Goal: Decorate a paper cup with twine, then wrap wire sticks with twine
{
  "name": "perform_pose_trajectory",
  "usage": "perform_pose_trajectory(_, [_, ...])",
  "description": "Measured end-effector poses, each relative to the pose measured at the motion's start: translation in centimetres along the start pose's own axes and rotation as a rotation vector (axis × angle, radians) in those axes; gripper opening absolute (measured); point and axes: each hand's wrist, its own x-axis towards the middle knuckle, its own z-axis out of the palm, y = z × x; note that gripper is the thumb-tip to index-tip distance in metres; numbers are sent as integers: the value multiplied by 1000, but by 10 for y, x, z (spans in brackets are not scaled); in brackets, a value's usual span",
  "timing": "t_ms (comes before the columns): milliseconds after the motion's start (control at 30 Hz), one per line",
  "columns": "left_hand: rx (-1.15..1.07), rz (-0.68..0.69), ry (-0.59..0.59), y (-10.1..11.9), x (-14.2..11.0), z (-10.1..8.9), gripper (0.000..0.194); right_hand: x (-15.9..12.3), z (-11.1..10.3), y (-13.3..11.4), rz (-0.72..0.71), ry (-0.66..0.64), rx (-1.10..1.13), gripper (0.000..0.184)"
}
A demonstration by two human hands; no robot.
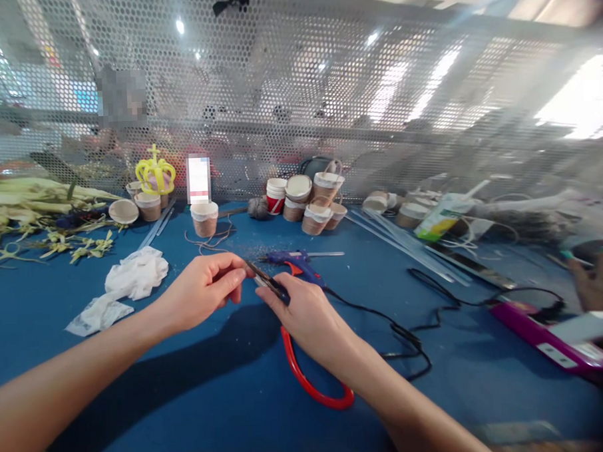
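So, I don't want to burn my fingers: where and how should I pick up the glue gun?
Probably by the blue handle, coming from the near right side: it slants that way, away from the nozzle, which points left. The orange trigger is on the handle's left, so fingers could wrap round there.

table [189, 404]: plain blue | crown [155, 176]: yellow | scissor handle [316, 393]: red

A craft workshop, judging by the glue gun [297, 261], paper cups [204, 219] and glue sticks [407, 243].
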Motion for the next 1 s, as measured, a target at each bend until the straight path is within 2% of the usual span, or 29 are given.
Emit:
perform_pose_trajectory(267, [-19, 23, 1, -2, 1, 0, 18, 0, 3, 2, 1, -49, 122, 32])
perform_pose_trajectory(500, [-113, -38, -31, -4, 4, 1, 16, 2, 3, 3, -38, -44, 136, 31])
perform_pose_trajectory(633, [-87, -27, -34, -2, 3, 1, 17, 3, 3, 2, -28, -27, 112, 32])
perform_pose_trajectory(833, [7, 9, -13, -1, 4, -2, 20, 3, 3, -2, 10, -93, 157, 38])
perform_pose_trajectory(1000, [102, 18, 69, 1, 7, -17, 24, 9, -16, -4, 1, -141, 100, 43])
